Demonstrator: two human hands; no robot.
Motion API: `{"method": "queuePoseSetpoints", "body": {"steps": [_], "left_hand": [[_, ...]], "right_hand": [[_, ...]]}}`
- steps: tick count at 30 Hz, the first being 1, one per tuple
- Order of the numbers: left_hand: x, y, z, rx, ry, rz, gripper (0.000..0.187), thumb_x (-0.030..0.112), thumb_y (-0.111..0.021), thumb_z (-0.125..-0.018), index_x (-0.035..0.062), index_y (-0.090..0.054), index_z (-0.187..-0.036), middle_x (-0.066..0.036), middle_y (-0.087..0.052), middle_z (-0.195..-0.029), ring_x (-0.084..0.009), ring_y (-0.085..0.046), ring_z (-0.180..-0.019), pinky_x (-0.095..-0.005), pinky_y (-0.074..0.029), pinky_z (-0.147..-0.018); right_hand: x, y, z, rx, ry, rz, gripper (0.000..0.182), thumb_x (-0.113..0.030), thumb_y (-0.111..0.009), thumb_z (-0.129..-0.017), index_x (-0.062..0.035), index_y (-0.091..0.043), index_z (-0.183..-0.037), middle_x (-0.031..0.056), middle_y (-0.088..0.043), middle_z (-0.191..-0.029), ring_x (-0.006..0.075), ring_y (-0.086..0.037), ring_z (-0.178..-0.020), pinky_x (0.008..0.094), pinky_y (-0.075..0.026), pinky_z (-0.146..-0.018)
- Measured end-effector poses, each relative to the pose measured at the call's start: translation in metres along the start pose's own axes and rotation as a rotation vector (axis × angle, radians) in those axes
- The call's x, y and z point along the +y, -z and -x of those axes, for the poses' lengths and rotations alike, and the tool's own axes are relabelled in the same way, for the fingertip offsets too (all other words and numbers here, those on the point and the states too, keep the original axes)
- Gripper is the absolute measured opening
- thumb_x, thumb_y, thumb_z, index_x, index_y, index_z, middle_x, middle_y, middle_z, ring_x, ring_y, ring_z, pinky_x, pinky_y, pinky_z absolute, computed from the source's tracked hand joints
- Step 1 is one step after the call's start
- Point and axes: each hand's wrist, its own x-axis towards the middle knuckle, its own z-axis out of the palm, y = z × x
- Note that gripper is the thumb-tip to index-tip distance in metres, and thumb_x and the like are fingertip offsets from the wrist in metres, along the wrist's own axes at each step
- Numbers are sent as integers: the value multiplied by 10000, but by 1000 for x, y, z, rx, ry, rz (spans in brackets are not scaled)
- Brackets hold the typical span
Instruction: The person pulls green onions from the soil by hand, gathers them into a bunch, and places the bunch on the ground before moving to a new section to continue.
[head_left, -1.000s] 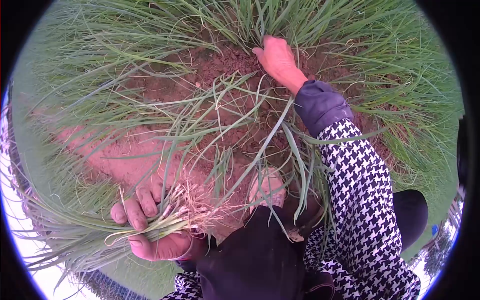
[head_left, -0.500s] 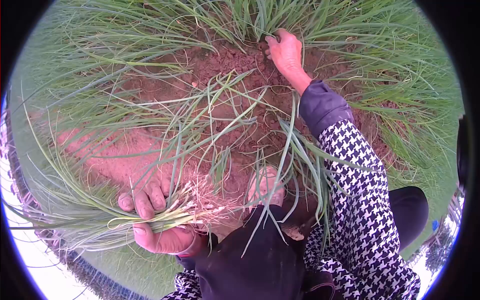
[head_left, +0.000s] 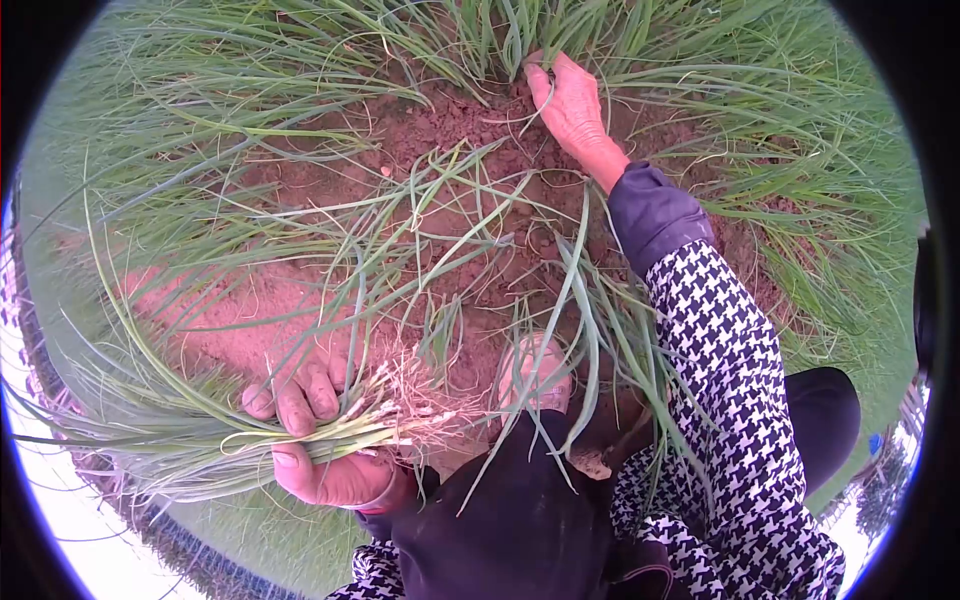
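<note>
At the lower left, my left hand (head_left: 335, 480) is wrapped round a bunch of green onions (head_left: 220, 445), their pale roots pointing right and their leaves trailing left. My right hand (head_left: 568, 98) is up at the base of the growing green plants (head_left: 510, 40), at the top centre. Its fingers are closed and pressed together by the stems; whatever they pinch is mostly hidden. Between the hands, loose long leaves (head_left: 440, 190) lie across the reddish soil (head_left: 450, 125).
Rows of green plants (head_left: 800, 120) stand to the left, top and right. A dusty shoe (head_left: 533, 370) rests on the soil below the centre, beside my dark-clothed knee (head_left: 500, 510). More leaves (head_left: 590, 310) droop near the checked right sleeve (head_left: 715, 340).
My right hand has shifted slightly up and its fingers have turned at the plant bases. My left hand still holds the bunch, a little to the right, and some of its leaves have swung.
</note>
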Motion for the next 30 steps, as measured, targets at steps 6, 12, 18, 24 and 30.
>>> {"method": "queuePoseSetpoints", "body": {"steps": [6,12,18,24,30], "left_hand": [[0,10,3,16,-16,26,348,146,-647,-750,88,-457,-1036,25,-485,-761,-123,-402,-695,-291,-358,-669],[-5,9,3,62,-29,16,359,139,-655,-743,87,-456,-1037,24,-484,-765,-118,-398,-685,-275,-358,-612],[-6,2,1,73,-30,2,361,136,-654,-743,91,-455,-1041,22,-478,-759,-116,-387,-670,-280,-356,-613],[-4,3,2,69,7,40,363,128,-649,-746,96,-451,-1048,19,-479,-757,-121,-385,-668,-279,-350,-637],[-7,1,2,89,-21,24,356,130,-644,-751,92,-450,-1047,24,-476,-754,-119,-380,-665,-286,-338,-628]], "right_hand": [[-1,-7,-21,-324,44,35,333,-282,-542,-806,-47,-635,-1023,168,-633,-797,272,-608,-700,353,-464,-704],[-14,-9,-35,-454,-29,120,309,-259,-578,-788,-59,-642,-1015,165,-634,-794,289,-618,-744,386,-466,-725],[3,-18,-20,-176,35,6,236,-231,-608,-779,-49,-652,-922,147,-642,-821,271,-607,-760,367,-453,-743],[6,-12,-6,70,-98,-65,227,-191,-631,-763,-9,-639,-899,128,-643,-799,203,-590,-725,321,-450,-712],[9,-20,-22,-40,-42,73,261,-233,-630,-768,-1,-628,-887,201,-616,-790,312,-602,-705,379,-457,-688]]}}
